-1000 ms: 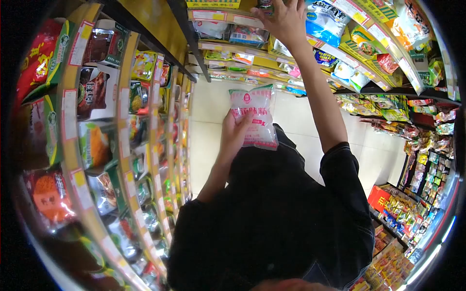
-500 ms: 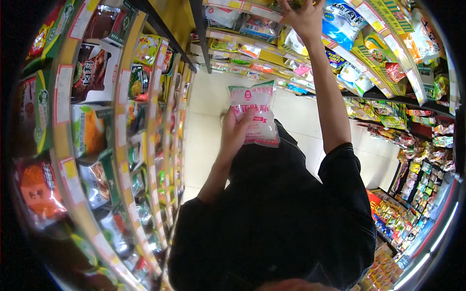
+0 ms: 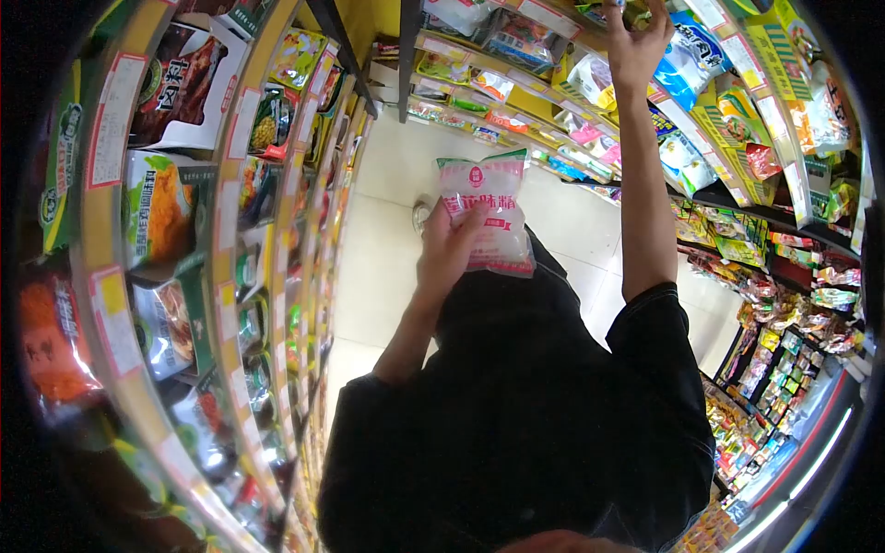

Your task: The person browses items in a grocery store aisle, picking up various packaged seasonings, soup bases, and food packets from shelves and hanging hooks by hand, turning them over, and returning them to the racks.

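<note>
My left hand [image 3: 449, 247] grips a clear plastic bag [image 3: 493, 230] with pink print and a green top edge, thumb across its front, in front of my body. My right hand [image 3: 638, 44] reaches up to the upper shelf at the top of the view, beside a blue and white bag [image 3: 687, 64]. Its fingers are spread and partly cut off by the frame edge; whether they touch or hold a pack cannot be made out.
Tall shelves [image 3: 112, 323] of packaged seasonings run down the left. Further shelves [image 3: 553, 88] cross the top and curve to the right. Pale floor tiles [image 3: 378, 249] lie between them. Hanging snack packs [image 3: 788, 369] and a lit cabinet edge are at the right.
The view has turned, so the shelves shift across it. My right hand has moved rightward along the upper shelf. The bag stays in my left hand.
</note>
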Demonstrator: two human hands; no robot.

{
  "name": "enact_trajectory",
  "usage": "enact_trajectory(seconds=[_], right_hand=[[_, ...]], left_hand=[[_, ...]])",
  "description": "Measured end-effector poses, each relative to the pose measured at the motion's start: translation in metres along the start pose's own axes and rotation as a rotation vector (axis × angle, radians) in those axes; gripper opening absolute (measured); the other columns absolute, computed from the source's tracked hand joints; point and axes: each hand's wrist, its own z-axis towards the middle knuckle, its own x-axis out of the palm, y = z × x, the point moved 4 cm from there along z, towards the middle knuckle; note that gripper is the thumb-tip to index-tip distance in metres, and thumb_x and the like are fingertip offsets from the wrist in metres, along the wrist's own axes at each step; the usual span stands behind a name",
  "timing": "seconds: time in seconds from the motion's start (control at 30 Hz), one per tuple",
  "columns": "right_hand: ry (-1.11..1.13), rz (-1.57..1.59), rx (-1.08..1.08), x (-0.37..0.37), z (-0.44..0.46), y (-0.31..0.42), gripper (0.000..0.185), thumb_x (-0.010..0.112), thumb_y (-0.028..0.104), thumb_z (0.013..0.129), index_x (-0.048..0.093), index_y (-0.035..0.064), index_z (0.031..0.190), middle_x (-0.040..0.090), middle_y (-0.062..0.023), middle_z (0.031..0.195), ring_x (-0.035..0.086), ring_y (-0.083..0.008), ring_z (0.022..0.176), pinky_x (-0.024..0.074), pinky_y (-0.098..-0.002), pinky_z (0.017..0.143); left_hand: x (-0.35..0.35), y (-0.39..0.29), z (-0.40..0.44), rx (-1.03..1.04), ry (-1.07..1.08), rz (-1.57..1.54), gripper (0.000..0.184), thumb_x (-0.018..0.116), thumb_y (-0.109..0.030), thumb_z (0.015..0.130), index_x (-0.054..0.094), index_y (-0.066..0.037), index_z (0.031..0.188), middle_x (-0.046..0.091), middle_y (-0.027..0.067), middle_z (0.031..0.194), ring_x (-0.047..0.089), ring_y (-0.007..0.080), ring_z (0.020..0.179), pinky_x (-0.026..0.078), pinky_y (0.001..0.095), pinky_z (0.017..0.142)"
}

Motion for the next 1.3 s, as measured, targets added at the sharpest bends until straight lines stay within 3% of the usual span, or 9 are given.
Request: enact_trajectory(seconds=[0.2,0.3,0.4,0.6,0.77,0.9,0.97,1.17,1.3], right_hand=[[-0.025,0.689,0.484,-0.023,-0.005,0.015,0.053,0.066,0.023,0.096,0.051,-0.0013,0.141,0.053,-0.0211,0.138,0.059,-0.0318,0.118,0.0516,-0.0397,0.095],[0.192,0.558,0.493,-0.071,-0.014,0.053,0.041,0.062,0.020,0.098,0.059,0.0068,0.137,0.062,-0.0139,0.124,0.066,-0.0200,0.101,0.0561,-0.0353,0.079],[0.182,0.693,0.631,-0.125,-0.069,0.056,0.046,0.054,0.022,0.100,0.056,-0.0055,0.137,0.062,-0.0105,0.121,0.058,-0.0162,0.109,0.0478,-0.0318,0.090],[-0.032,0.727,0.923,-0.227,-0.153,0.025,0.052,0.048,0.018,0.096,0.051,-0.0050,0.142,0.061,-0.0121,0.128,0.059,-0.0200,0.118,0.0472,-0.0354,0.101],[-0.232,0.586,0.858,-0.311,-0.175,0.018,0.059,0.047,0.013,0.089,0.048,-0.0058,0.145,0.058,-0.0149,0.136,0.060,-0.0248,0.120,0.0477,-0.0378,0.102],[-0.418,0.463,0.728,-0.356,-0.169,0.026,0.061,0.047,0.011,0.088,0.046,-0.0066,0.146,0.048,-0.0194,0.150,0.054,-0.0298,0.132,0.0457,-0.0411,0.108],[-0.486,0.456,0.683,-0.372,-0.172,0.016,0.063,0.050,0.012,0.087,0.045,-0.0058,0.147,0.036,-0.0207,0.159,0.043,-0.0315,0.143,0.0379,-0.0437,0.116],[-0.531,0.174,0.403,-0.409,-0.104,-0.010,0.056,0.064,0.020,0.090,0.056,0.0010,0.142,0.039,-0.0201,0.157,0.037,-0.0312,0.147,0.0287,-0.0427,0.120],[-0.424,-0.106,0.318,-0.426,-0.006,-0.029,0.048,0.071,0.027,0.089,0.066,0.0086,0.133,0.048,-0.0185,0.148,0.047,-0.0316,0.137,0.0441,-0.0438,0.109]], left_hand=[[0.008,-0.019,0.007,0.028,0.031,-0.132,0.036,0.068,-0.021,0.100,0.056,0.001,0.127,0.070,0.0086,0.111,0.069,0.0141,0.091,0.057,0.0294,0.079],[0.017,-0.042,0.029,0.057,-0.047,-0.114,0.038,0.067,-0.023,0.101,0.056,0.002,0.127,0.069,0.0094,0.113,0.068,0.0135,0.091,0.058,0.0286,0.079],[0.067,-0.118,0.075,0.093,0.143,-0.100,0.039,0.067,-0.028,0.101,0.057,0.001,0.125,0.070,0.0090,0.109,0.070,0.0156,0.092,0.058,0.0293,0.078],[0.174,-0.148,0.222,0.564,0.389,0.381,0.045,0.060,-0.037,0.100,0.060,-0.005,0.132,0.069,0.0160,0.122,0.069,0.0281,0.107,0.053,0.0425,0.088],[0.234,-0.170,0.302,0.879,0.159,1.065,0.047,0.058,-0.047,0.101,0.066,-0.006,0.123,0.076,0.0156,0.095,0.073,0.0326,0.088,0.056,0.0429,0.083],[0.239,-0.174,0.327,0.783,-0.013,1.448,0.045,0.055,-0.048,0.098,0.071,-0.011,0.119,0.069,0.0223,0.118,0.065,0.0441,0.106,0.052,0.0503,0.093],[0.247,-0.164,0.320,1.304,-0.086,1.561,0.047,0.057,-0.048,0.099,0.071,-0.008,0.117,0.071,0.0232,0.113,0.066,0.0440,0.104,0.052,0.0520,0.090],[0.249,-0.151,0.270,1.108,-0.233,1.109,0.078,0.061,-0.055,0.096,0.045,0.006,0.142,0.052,0.0317,0.132,0.050,0.0465,0.115,0.038,0.0555,0.098],[0.247,-0.148,0.254,1.086,-0.229,1.119,0.076,0.062,-0.050,0.098,0.038,0.004,0.147,0.045,0.0314,0.140,0.039,0.0459,0.130,0.030,0.0534,0.106]])
